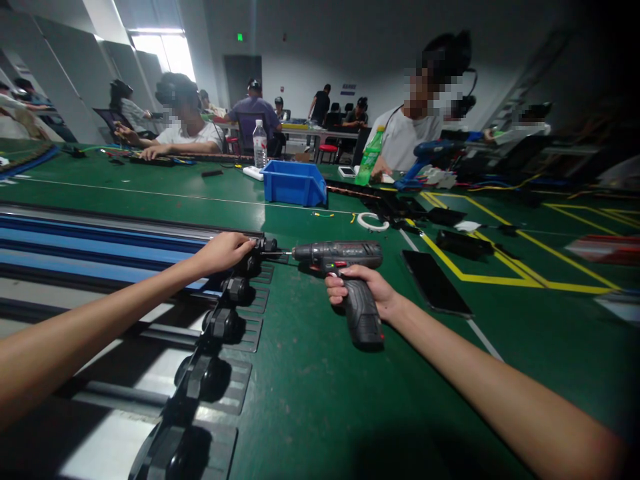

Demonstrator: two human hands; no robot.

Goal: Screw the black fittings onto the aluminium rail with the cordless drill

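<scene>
My right hand point(367, 290) is wrapped round the handle of a dark cordless drill point(345, 257), a finger at its red trigger. The drill lies level, its long bit point(276, 253) pointing left at the far end of a black end bracket point(213, 327). Several black round knobs and slotted tabs line that bracket. My left hand point(227, 252) rests on the bracket's far corner, fingers pressed together beside the bit's tip. What those fingers pinch, if anything, is hidden. From the bracket, a frame with blue and black strips point(100, 247) stretches to the left.
Beyond the drill stand a blue bin point(294, 183), a clear bottle point(259, 145) and a green bottle point(370, 157). A black phone-like slab point(435, 283) and a white ring point(373, 222) lie on the green table point(300, 400). Co-workers sit across the table, near a blue power tool point(425, 160).
</scene>
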